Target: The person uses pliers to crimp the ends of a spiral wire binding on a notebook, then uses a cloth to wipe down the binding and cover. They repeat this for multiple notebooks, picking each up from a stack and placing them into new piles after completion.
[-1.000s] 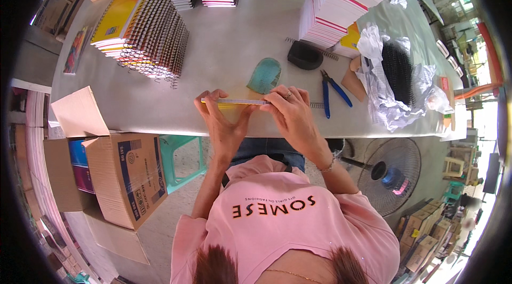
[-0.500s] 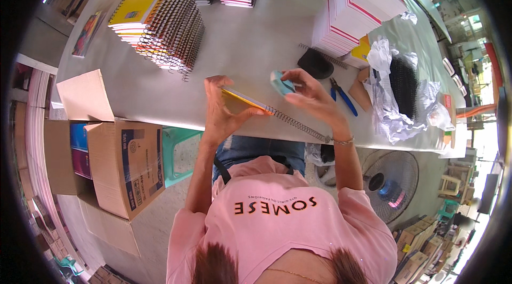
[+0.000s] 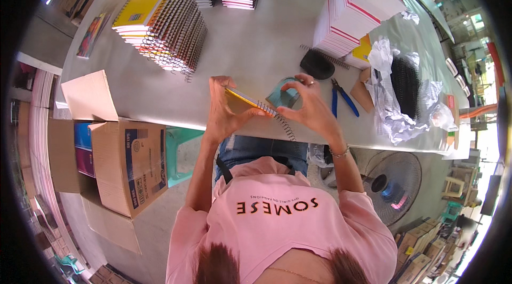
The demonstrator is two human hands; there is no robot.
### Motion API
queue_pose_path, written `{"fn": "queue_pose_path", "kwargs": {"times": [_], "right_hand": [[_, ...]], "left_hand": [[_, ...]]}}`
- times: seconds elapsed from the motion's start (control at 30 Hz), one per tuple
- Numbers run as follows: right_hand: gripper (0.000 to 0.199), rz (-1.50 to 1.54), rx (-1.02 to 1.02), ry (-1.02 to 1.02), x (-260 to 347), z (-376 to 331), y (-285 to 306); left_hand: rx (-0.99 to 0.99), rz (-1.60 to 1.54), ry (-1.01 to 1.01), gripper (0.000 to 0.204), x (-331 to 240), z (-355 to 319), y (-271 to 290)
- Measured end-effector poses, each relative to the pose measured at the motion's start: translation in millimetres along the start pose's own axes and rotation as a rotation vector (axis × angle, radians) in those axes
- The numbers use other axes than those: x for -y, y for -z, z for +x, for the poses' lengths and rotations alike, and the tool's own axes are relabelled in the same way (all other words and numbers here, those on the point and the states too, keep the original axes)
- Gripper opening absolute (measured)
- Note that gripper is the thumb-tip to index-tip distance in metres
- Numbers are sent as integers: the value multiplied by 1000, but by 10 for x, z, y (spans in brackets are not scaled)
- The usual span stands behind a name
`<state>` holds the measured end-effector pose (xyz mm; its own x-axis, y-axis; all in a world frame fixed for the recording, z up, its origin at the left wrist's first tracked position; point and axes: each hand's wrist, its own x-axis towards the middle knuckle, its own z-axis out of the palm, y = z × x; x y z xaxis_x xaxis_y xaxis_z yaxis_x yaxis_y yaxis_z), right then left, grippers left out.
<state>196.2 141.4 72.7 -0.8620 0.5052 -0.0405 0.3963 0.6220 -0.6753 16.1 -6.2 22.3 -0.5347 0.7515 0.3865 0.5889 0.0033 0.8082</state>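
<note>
My left hand [image 3: 220, 111] grips a thin notebook [image 3: 242, 96] with a yellow cover edge, tilted above the table's near edge, thumb along its lower side. A dark wire spiral coil [image 3: 285, 126] runs through the notebook's right end, and its loose length curves down past the table edge. In my right hand [image 3: 310, 105] the curled fingers hold a teal pad [image 3: 278, 95], partly hidden behind them. The right thumb is close beside the coil; whether it touches is unclear.
Stacked spiral notebooks [image 3: 160, 23] stand at left, unbound white book blocks [image 3: 341, 23] at right. Nearby lie a black mouse-shaped object [image 3: 317, 64], blue-handled pliers [image 3: 345, 98], and black coils [image 3: 405, 88] in crumpled wrapping. An open carton [image 3: 130, 167] and a fan [image 3: 389, 183] stand below the table edge.
My right hand has come left and lower, closer to the notebook, with the teal pad. The coil's loose end has shifted left and bends more steeply down. My left hand keeps its grip.
</note>
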Motion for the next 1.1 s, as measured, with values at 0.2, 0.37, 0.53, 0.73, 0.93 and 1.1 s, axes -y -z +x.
{"fn": "queue_pose_path", "kwargs": {"times": [0.2, 0.37, 0.53, 0.73, 0.93, 1.1], "right_hand": [[55, 1, -100, 128, -300, 10, -184], [54, 1150, 319, 84, -289, 71, 190], [52, 485, 353, 40, -28, 101, 294], [47, 803, 277, -48, -109, 54, 210], [42, 548, 285, 228, 262, -87, 346], [42, 457, 195, -33, 146, 131, 221]], "left_hand": [[18, -78, 0, 99, 63, -5, -103], [-1, -147, 53, 111, 67, -49, -161], [22, -260, 114, 117, 57, -47, -162], [57, -329, 156, 117, 32, -26, -140], [54, -341, 133, 114, 136, -33, -138], [58, -287, 98, 113, 59, -31, -114]]}}
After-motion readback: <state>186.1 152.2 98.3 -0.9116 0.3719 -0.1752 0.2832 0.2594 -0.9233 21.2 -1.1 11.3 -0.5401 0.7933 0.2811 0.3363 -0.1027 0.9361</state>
